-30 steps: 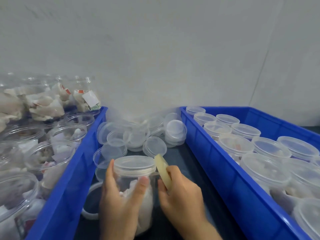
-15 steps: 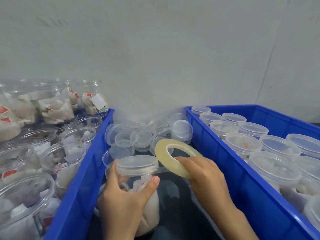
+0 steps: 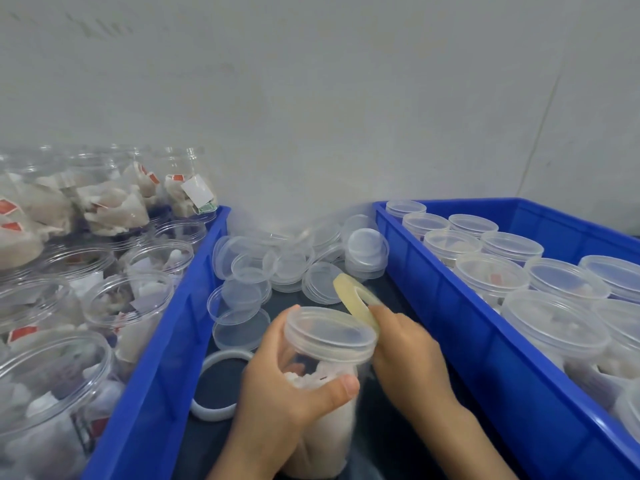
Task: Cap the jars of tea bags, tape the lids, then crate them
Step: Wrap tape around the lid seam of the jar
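Left hand [image 3: 277,403] wrapped around capped jar [image 3: 327,368] below its lid [image 3: 330,332]. Right hand [image 3: 405,355] pinches tape roll [image 3: 355,303], touching lid rim at 2 o'clock.

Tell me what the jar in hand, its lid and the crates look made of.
Jar: clear glossy plastic, seemingly; the tea bags show through its wall. Lid: translucent, slightly milky plastic with a moulded rim. Right crate and left crate: opaque blue plastic, smooth with a soft sheen.

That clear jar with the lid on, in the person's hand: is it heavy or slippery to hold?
Probably light: the capped jar holds only tea bags, and the left hand alone supports it. The smooth clear plastic looks somewhat slippery. Laid sideways, its round body would likely roll.
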Tool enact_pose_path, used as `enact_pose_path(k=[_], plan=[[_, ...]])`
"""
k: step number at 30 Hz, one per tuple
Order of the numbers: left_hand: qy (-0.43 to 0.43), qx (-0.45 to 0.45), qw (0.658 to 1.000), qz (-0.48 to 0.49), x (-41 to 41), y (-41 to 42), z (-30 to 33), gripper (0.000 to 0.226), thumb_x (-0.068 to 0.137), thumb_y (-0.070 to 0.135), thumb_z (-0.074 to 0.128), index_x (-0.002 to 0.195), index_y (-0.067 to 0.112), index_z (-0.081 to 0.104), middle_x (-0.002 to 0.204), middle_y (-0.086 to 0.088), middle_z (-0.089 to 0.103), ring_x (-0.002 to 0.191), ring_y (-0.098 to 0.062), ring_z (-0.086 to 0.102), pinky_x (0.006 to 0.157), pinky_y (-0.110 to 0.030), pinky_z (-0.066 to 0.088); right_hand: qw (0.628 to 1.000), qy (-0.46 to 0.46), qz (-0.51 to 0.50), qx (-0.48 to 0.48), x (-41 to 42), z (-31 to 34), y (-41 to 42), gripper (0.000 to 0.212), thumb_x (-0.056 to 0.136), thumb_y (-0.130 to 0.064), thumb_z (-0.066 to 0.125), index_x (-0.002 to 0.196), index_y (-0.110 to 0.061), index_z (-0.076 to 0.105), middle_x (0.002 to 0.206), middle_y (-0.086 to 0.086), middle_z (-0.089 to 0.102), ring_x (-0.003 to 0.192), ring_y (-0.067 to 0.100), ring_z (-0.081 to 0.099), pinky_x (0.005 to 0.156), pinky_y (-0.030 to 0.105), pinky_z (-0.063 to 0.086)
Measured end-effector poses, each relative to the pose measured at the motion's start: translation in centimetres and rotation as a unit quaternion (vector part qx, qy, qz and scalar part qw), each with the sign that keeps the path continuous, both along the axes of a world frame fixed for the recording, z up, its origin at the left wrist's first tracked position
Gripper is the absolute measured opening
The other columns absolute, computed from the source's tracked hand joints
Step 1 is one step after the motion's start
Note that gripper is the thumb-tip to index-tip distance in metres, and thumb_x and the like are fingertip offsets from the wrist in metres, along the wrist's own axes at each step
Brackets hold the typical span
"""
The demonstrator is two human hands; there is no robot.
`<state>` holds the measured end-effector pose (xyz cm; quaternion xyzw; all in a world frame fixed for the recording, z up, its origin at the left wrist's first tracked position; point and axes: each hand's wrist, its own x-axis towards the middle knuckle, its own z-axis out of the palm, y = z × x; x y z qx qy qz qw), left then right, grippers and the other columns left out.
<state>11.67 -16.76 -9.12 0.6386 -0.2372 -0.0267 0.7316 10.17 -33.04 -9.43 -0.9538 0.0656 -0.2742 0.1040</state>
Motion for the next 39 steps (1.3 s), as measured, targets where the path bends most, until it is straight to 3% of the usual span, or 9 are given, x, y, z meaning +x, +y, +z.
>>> enact_pose_path(k=[3,6,8,12,16,20,23,28,39], plan=[[-0.009,-0.005,0.999,-0.031,-0.2,-0.2,-0.3,0.089,0.040,0.025,0.088,0.119,0.024,0.048,0.110,0.016,0.068,0.101,-0.001,0.064,0.075,-0.011,0.049,0.981,0.025,0.061,0.180,0.1,-1.0,0.6,0.041,0.090,-0.033,0.055,0.129,-0.037,0.042,0.112,-0.011,0.060,0.099,0.013,0.055,0.075,0.025,0.039],[0.022,-0.017,0.999,-0.034,-0.1,-0.3,-0.5,0.118,0.021,0.054,0.092,0.125,0.031,0.042,0.116,0.020,0.065,0.108,0.005,0.059,0.080,-0.010,0.047,0.968,0.031,0.098,0.231,0.0,-0.7,1.1,0.062,0.089,-0.048,0.052,0.130,-0.068,0.011,0.128,-0.043,0.035,0.111,-0.015,0.039,0.086,0.013,0.031],[0.022,-0.003,1.000,0.009,0.5,-0.3,-0.7,0.116,0.021,0.049,0.090,0.126,0.033,0.043,0.113,0.019,0.067,0.106,0.003,0.061,0.082,-0.016,0.050,0.970,0.035,0.127,0.203,-0.3,-0.3,1.2,0.077,0.087,-0.042,0.058,0.129,-0.073,0.001,0.123,-0.053,0.021,0.112,-0.028,0.029,0.085,0.000,0.026],[-0.021,0.031,0.992,0.124,1.3,0.5,-0.8,0.099,0.029,0.052,0.082,0.116,0.019,0.051,0.100,0.009,0.069,0.094,-0.001,0.065,0.080,-0.023,0.049,0.969,0.055,0.144,0.192,-0.6,0.5,0.4,0.080,0.076,-0.033,0.059,0.134,-0.066,0.014,0.137,-0.038,0.036,0.112,-0.011,0.046,0.090,0.009,0.035],[-0.052,0.067,0.960,0.267,1.7,1.1,-1.0,0.101,0.025,0.062,0.075,0.114,0.028,0.042,0.104,0.019,0.056,0.095,-0.001,0.059,0.082,-0.029,0.049,0.959,0.041,0.181,0.214,-1.2,1.2,-0.4,0.057,0.078,-0.065,0.047,0.126,-0.075,0.017,0.133,-0.049,0.026,0.128,-0.013,0.030,0.099,0.020,0.032],[-0.056,0.086,0.964,0.246,2.0,1.4,-1.2,0.122,0.027,0.072,0.083,0.134,0.044,0.033,0.116,0.039,0.044,0.115,-0.001,0.049,0.095,-0.030,0.043,0.970,0.022,0.140,0.195,-1.1,1.3,-0.4,0.043,0.073,-0.075,0.036,0.111,-0.084,0.017,0.116,-0.044,0.040,0.118,-0.015,0.034,0.093,0.013,0.033],[-0.083,0.091,0.961,0.248,1.8,1.2,-1.3,0.104,0.027,0.084,0.071,0.122,0.055,0.038,0.108,0.052,0.045,0.107,0.019,0.047,0.085,-0.018,0.043,0.969,0.018,0.131,0.208,-1.1,1.3,-0.4,0.041,0.077,-0.074,0.040,0.112,-0.083,0.021,0.101,-0.049,0.042,0.101,-0.024,0.042,0.079,0.005,0.033],[-0.093,0.074,0.948,0.294,1.2,0.6,-1.6,0.072,0.040,0.069,0.070,0.104,0.046,0.049,0.103,0.025,0.060,0.098,0.004,0.059,0.079,-0.026,0.050,0.965,0.030,0.126,0.226,-1.2,1.4,-0.2,0.041,0.078,-0.073,0.048,0.111,-0.081,0.026,0.100,-0.056,0.041,0.096,-0.031,0.040,0.076,0.004,0.033],[-0.074,0.083,0.951,0.289,0.7,0.3,-1.3,0.071,0.033,0.072,0.066,0.099,0.049,0.049,0.099,0.023,0.060,0.091,0.010,0.055,0.070,-0.019,0.042,0.966,0.056,0.109,0.227,-1.0,0.8,-0.4,0.043,0.079,-0.065,0.051,0.117,-0.073,0.033,0.103,-0.040,0.049,0.095,-0.026,0.045,0.077,0.000,0.032]])
